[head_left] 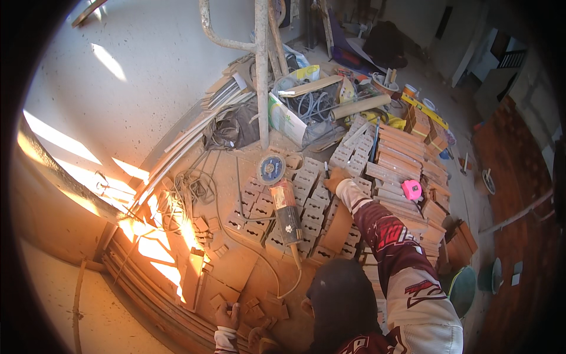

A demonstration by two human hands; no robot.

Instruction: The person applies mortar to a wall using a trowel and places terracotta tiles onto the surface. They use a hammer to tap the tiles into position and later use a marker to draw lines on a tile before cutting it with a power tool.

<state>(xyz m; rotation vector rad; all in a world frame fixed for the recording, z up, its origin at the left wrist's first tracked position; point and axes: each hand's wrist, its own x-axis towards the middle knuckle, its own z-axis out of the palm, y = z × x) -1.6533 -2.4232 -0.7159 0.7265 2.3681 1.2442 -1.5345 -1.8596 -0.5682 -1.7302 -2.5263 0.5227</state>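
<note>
My right hand (337, 179), at the end of a maroon and white sleeve, reaches over the stacked hollow bricks (306, 183). Its fingers are closed around a slim, dark pen (326, 169) with a pale tip. Just below that hand a flat terracotta piece (337, 229) lies across the bricks. Left of it an angle grinder (285, 206) with a blue disc (271, 170) rests on the stack, its cord running down. Low in the view, my left hand (227, 316) is curled near small broken brick pieces (254, 309); whatever it may hold is hidden.
A pink tape measure (411, 189) sits on the ribbed clay blocks (400, 154) at right. A rusty metal post (262, 88) stands behind the grinder. Cables (193, 187) lie at left near long strips. Farther back are bags, a yellow level (425, 109) and buckets; a green bucket (462, 290) stands lower right.
</note>
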